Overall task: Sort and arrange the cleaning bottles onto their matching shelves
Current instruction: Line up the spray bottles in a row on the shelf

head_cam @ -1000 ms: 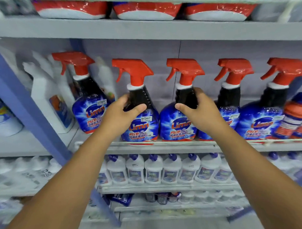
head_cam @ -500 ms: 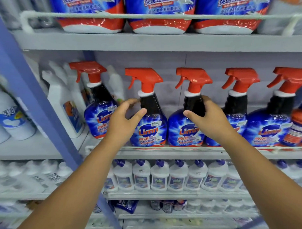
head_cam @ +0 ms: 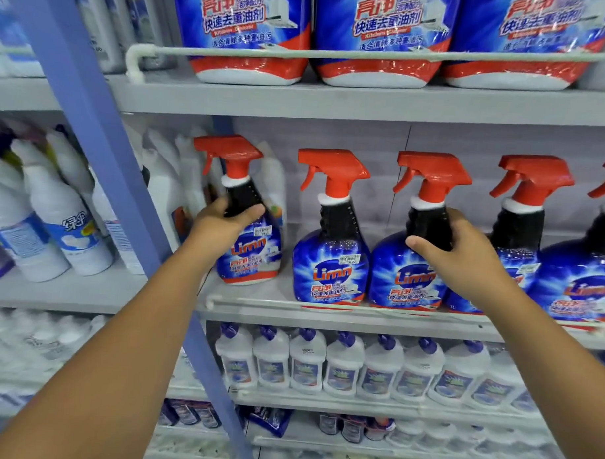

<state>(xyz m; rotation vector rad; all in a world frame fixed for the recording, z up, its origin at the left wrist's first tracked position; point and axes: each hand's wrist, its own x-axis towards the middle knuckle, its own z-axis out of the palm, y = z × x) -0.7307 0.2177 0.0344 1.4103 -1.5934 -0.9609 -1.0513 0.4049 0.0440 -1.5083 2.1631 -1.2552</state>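
The right hand (head_cam: 464,259) is curled round the black neck of a spray bottle (head_cam: 409,267) at the shelf (head_cam: 325,312) front rail. Further back, the left hand (head_cam: 222,223) grips a set-back bottle (head_cam: 249,251) likewise. Full, they likely feel heavy and slick-wrapped; the necks suit gripping.

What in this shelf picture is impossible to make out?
Head view only:
- Leftmost red-triggered blue spray bottle: neck hidden by left hand.
- Third red-triggered blue spray bottle: neck partly behind right hand.
- Blue pouches: tops cut off.
- Bottom bottles: blurred.
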